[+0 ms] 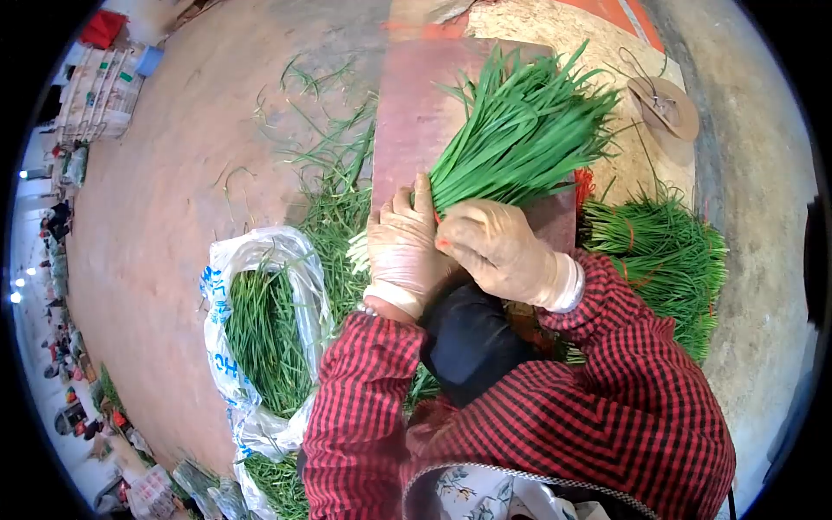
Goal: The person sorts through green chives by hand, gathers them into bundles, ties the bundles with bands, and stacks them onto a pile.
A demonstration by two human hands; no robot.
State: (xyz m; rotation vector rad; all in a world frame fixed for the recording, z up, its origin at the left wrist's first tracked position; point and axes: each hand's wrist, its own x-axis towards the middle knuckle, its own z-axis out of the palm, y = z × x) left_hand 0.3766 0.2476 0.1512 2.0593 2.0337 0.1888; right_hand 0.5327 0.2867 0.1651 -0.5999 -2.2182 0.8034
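A bunch of long green leaves [529, 130] is seen lying aslant over the tabletop [416, 104], its leafy tips fanned past the far right side and its pale stalk ends gathered at the near left edge. 2 gloved hands are shown at the near edge of the tabletop. By the left hand [403, 251], the stalk end is wrapped in a closed grip. The right hand [503, 251] is curled against the neck of the bunch, where a scrap of red [438, 218] is glimpsed; whether anything is pinched in that grip cannot be told. For good handling, the stalks are best kept snug and parallel under the left palm, with pressure spread across several fingers so that none is crushed, while the right fingertips are kept close to the neck and loose leaves are left free of them. To the left of the tabletop, 1 clear plastic bag [217, 347] with blue print is set with its mouth spread wide, and long loose greens [269, 338] are held inside it. Nearer the wearer, more greens [282, 490] are partly enclosed by plastic. To the right of the tabletop, bundles of greens [659, 251] are piled, with red bands seen around some. Far off to the left of the tabletop, a pale crate [100, 91] is shown; its contents cannot be made out.
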